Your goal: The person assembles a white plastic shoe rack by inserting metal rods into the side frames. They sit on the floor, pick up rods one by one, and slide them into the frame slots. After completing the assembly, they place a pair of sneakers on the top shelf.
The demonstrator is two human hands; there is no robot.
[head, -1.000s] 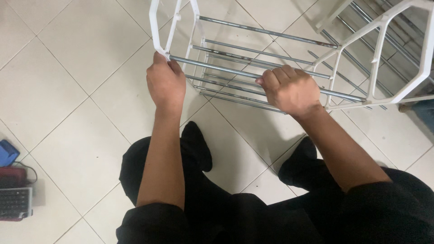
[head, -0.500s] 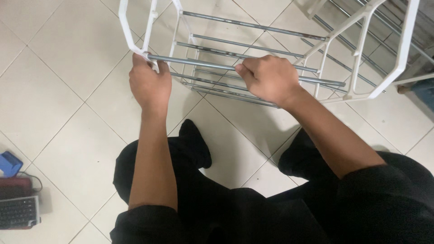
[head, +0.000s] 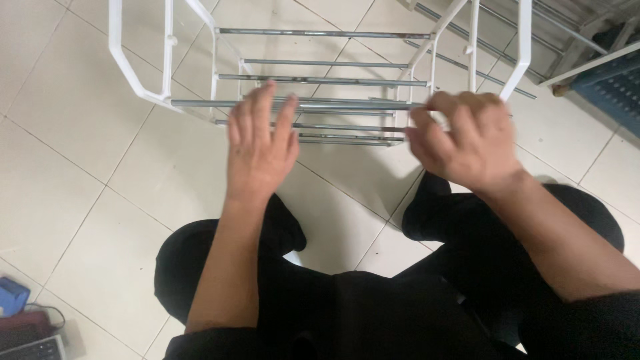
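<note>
My right hand (head: 467,143) is smeared by motion blur, so I cannot tell whether its fingers close on the metal rod (head: 300,104) or only hover beside it. My left hand (head: 260,143) covers part of that rod. The white rack (head: 137,77) runs off the top edge, its upper part unseen. At the bottom left corner a blue object (head: 12,295) and a keyboard (head: 33,348) are cut off.

Floor: large pale glossy tiles (head: 80,173) with thin grey grout lines, laid diagonally to the view.
Light: soft and even.
Top right: blue slatted crate (head: 610,83).
Bottom left: a keyboard corner (head: 33,348).
</note>
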